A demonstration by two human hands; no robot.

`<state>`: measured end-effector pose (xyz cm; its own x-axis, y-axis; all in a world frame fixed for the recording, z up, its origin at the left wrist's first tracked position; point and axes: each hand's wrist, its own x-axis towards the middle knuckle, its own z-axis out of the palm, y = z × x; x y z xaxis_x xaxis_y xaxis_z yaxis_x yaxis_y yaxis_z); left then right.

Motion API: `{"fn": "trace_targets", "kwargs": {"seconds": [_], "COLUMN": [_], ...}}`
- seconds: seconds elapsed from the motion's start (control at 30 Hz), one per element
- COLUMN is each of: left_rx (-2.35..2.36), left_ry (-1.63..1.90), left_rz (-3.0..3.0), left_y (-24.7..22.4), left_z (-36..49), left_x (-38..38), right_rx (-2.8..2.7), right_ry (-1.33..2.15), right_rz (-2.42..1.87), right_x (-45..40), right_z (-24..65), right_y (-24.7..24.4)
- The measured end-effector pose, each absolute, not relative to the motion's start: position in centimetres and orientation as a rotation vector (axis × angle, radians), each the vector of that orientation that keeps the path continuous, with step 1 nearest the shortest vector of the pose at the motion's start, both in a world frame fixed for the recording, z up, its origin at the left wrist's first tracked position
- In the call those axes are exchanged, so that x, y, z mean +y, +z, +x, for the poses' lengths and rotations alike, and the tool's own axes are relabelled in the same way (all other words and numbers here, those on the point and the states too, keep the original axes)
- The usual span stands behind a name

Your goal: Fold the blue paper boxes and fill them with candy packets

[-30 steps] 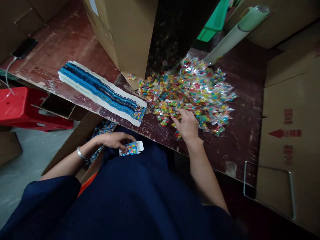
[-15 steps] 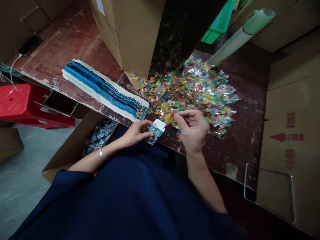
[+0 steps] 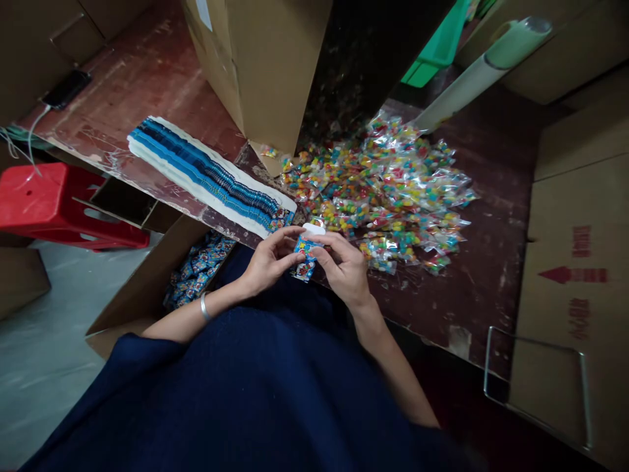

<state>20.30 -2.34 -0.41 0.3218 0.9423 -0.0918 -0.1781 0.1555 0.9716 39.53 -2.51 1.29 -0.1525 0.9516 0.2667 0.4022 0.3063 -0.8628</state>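
A small blue printed candy box [image 3: 304, 257] is held upright just off the table's front edge, its white top flap [image 3: 313, 229] raised. My left hand [image 3: 272, 259] grips its left side between thumb and fingers. From the right, my right hand [image 3: 344, 267] closes on the same box, thumb on the printed front and fingers by the flap. No candy bag shows in the right hand now; whether it is inside the box is hidden. Past the hands lies a heap of clear candy bags [image 3: 388, 190], and a long row of flat blue-and-white cartons [image 3: 211, 177] sits at left.
Below left, a cardboard box [image 3: 132, 288] contains many blue candy boxes [image 3: 199, 265]. A tall carton [image 3: 265, 72] stands behind the heap, near a white tube [image 3: 457, 92] and a green basket [image 3: 435, 56]. A carton [image 3: 580, 216] and metal frame [image 3: 538, 339] flank the right; a red stool [image 3: 44, 203] is left.
My right hand has moved left and down from above the heap to the box. The candy bag it was pinching is no longer visible. My left hand still holds the box.
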Motion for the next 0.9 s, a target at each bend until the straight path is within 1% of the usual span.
{"fn": "trace_targets", "kwargs": {"seconds": [0.1,0.23,0.3,0.5,0.57,0.7,0.9], "left_rx": [0.845,0.826,0.808,0.821,0.845,0.890,0.968], "left_ry": [0.941,0.902,0.899,0.913,0.952,0.974,0.992], "left_rz": [1.121,1.147,1.139,1.120,1.101,1.064,1.183], "left_y": [-0.7,-0.6,-0.6,-0.9,-0.8,-0.4,-0.4], "left_z": [20.3,20.1,20.0,20.2,20.4,20.5,19.9], "left_x": [-2.3,-1.9,-1.8,-2.1,-2.1,-2.1,-2.3], "right_rx": [-1.639,-1.349,-1.306,-1.434,-1.414,-1.272,-1.300], "right_ry": [0.838,0.992,1.013,0.729,0.695,0.886,1.131], "right_rz": [-1.268,-1.305,-1.298,-1.307,-1.283,-1.253,-1.322], "right_x": [-2.8,-3.3,-3.6,-4.1,-4.0,-3.5,-2.1], "right_z": [39.6,39.4,39.0,37.8,37.6,37.3,38.2], "right_y": [0.6,-0.3,-0.8,-1.0,-0.8,-0.1,0.7]}}
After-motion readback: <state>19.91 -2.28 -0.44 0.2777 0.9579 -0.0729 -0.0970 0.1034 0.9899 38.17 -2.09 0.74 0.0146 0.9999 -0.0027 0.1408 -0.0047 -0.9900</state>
